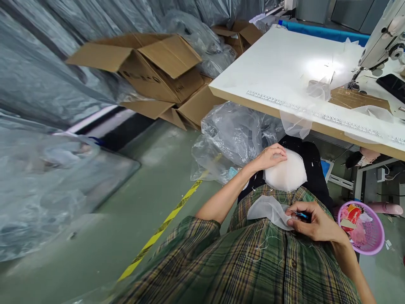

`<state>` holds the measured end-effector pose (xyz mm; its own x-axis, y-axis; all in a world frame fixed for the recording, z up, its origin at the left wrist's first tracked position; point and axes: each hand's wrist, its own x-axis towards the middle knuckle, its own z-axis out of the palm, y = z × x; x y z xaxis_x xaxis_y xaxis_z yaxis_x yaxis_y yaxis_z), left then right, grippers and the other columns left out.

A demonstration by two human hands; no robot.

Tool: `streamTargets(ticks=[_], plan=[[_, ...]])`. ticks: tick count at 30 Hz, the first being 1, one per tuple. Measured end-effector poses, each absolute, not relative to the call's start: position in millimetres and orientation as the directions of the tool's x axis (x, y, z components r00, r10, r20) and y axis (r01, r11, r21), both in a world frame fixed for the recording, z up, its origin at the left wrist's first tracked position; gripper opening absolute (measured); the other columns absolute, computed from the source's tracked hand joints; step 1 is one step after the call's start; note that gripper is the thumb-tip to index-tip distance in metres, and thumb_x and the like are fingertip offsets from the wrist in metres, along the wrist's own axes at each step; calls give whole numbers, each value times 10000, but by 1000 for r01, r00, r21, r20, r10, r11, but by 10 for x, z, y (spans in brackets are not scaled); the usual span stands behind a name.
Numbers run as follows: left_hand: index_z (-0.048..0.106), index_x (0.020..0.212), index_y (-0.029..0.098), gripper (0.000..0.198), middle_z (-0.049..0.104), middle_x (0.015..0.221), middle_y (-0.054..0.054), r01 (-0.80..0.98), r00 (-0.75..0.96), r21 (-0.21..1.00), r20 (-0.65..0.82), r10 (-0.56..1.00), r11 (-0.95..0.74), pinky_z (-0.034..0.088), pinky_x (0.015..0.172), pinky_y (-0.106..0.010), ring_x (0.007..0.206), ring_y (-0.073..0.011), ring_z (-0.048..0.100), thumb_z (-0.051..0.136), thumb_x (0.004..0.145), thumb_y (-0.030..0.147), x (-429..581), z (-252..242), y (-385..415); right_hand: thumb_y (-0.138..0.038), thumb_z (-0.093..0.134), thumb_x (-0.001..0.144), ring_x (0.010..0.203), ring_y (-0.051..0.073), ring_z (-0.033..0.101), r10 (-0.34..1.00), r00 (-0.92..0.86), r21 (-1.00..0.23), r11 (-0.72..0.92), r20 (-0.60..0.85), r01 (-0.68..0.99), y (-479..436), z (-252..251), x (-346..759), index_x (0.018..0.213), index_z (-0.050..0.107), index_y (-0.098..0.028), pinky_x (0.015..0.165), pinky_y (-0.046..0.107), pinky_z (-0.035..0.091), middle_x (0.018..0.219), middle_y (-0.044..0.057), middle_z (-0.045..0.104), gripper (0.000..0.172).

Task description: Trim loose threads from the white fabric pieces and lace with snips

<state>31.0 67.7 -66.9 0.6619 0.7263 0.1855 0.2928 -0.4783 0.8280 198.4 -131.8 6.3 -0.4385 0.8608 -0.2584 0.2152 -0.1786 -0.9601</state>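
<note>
Pinching, right hand (pixel 311 221): thumb and fingers closed on the edge of a sheer white cloth (pixel 265 209), with a small blue tool (pixel 302 215) also held among the fingers.
Left hand (pixel 271 157): fingers bent, touching the upper left edge of a rounded white pad (pixel 287 172) (whether it grips or just rests there, I cannot tell).
White pad: on the lap, over the dark trousers (pixel 318 175), beyond the cloth.
Sheer cloth: in front of the plaid shirt (pixel 249 274), its free end spreading to the left.
Threads (pixel 262 247): loose pale strands on the shirt front.
Tabletop (pixel 262 63): ahead and to the right, with a sewing machine (pixel 381 40), a brown board (pixel 357 98) near its needle, and ruler marks (pixel 268 99) along the near edge.
Floor (pixel 152 162): cardboard boxes and clear plastic (pixel 234 131) left of the tabletop; a pink basket (pixel 380 240) at the right, a pink bottle (pixel 386 208) just beside it.
</note>
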Motion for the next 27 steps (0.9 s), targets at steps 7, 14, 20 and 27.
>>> streamTargets(ticks=[7,14,20,27], plan=[[653,1181,163,470,700,1103,-134,48,847,975,74,526,-215,506,947,-398,1014,-224,667,547,923,541,162,-249,315,-470,652,831,626,128,463,921,-331,-971,-145,-203,191,-1077,95,2062,793,674,-175,600,255,408,686,1,572,298],[609,1217,159,468,703,950,-65,257,794,966,-193,577,-32,547,744,-297,801,-158,666,661,862,459,43,-311,353,-598,676,750,563,119,422,969,154,-970,-213,-194,114,-671,-384,2202,774,659,-178,526,257,361,629,-15,523,421],[563,1269,200,432,613,1201,-99,519,516,764,79,853,-385,482,1023,-436,1157,-256,591,630,854,300,133,-559,561,-668,649,707,606,146,494,921,329,-929,-292,-209,228,-528,-754,2250,890,672,-164,556,276,407,698,14,596,536],[527,1303,181,443,551,1342,-162,486,533,568,409,741,-664,425,1077,-507,1265,-297,536,538,923,411,393,-658,275,-473,532,866,827,215,601,870,463,-841,-119,168,528,-510,-611,2137,984,652,-178,752,353,484,917,93,666,339]])
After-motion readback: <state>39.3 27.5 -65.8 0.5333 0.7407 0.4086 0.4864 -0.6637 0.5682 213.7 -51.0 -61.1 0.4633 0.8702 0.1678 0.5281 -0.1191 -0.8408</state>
